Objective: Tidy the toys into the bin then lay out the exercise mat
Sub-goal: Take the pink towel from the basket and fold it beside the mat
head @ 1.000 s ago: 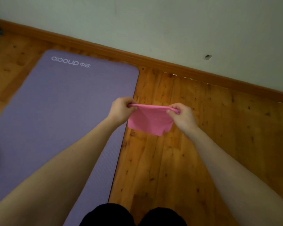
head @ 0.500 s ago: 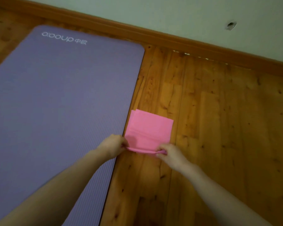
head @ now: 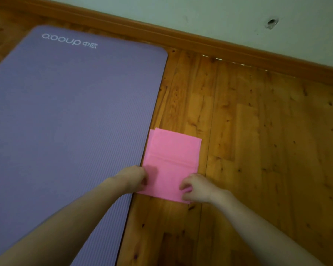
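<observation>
Looks down on a purple mat (head: 65, 121) unrolled flat on the wood floor (head: 267, 150), far end close to the skirting (head: 200, 41). Finds white print (head: 69, 41) near the mat's far left corner: Latin letters too stylised to read for sure, something like "aooup", then 中欧. Has a pink folded cloth (head: 173, 156) flat on the floor, left side touching the mat's right edge, one crease across it. Sets the left grip (head: 136, 177) at the mat's right edge on the cloth's near left corner, fingers curled; cannot tell whether clamped on the fabric or only resting. Pinches the cloth's near right corner with the right grip (head: 196, 189), thumb and curled fingers together on the fabric, just right of the mat.
</observation>
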A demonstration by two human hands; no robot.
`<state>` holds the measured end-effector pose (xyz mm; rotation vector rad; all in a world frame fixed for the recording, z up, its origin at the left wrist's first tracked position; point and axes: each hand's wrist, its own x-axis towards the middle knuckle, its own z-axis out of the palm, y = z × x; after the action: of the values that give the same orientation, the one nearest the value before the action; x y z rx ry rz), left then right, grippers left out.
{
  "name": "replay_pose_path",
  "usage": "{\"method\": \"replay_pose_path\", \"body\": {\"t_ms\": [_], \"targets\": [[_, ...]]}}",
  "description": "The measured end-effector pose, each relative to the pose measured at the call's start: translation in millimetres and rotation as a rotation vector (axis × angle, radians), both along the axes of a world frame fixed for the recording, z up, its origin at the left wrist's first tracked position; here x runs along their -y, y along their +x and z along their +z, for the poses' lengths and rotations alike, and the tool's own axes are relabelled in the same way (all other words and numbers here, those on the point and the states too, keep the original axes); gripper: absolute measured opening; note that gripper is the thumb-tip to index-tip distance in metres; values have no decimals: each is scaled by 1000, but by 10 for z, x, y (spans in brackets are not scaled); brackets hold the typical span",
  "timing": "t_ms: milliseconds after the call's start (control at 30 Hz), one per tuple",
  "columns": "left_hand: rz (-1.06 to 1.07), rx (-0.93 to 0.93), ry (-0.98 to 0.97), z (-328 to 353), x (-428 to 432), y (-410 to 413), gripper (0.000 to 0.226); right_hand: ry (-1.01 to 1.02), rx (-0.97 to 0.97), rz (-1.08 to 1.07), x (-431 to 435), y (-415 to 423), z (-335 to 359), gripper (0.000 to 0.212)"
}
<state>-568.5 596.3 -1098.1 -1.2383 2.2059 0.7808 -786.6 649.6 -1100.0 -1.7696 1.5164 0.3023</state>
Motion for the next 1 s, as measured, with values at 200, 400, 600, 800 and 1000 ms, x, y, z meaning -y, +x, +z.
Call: {"method": "replay_pose_path", "body": {"t_ms": [200,400,600,800,1000], "targets": [[-17,47,-142,-86,-113,8,30,-104,-60,5,-58,50,-57,28],[-62,80,-210,-127,-177,10,40,-171,-132,69,-117,104,-82,33],[-43,97,-202,-97,-188,23,35,-180,-128,60,-129,120,-78,33],[-9,93,-185,-82,-198,28,31,-189,-131,30,-182,140,-52,33],[10,103,-112,-60,-185,44,30,-151,-103,-19,-194,158,-8,27]]}}
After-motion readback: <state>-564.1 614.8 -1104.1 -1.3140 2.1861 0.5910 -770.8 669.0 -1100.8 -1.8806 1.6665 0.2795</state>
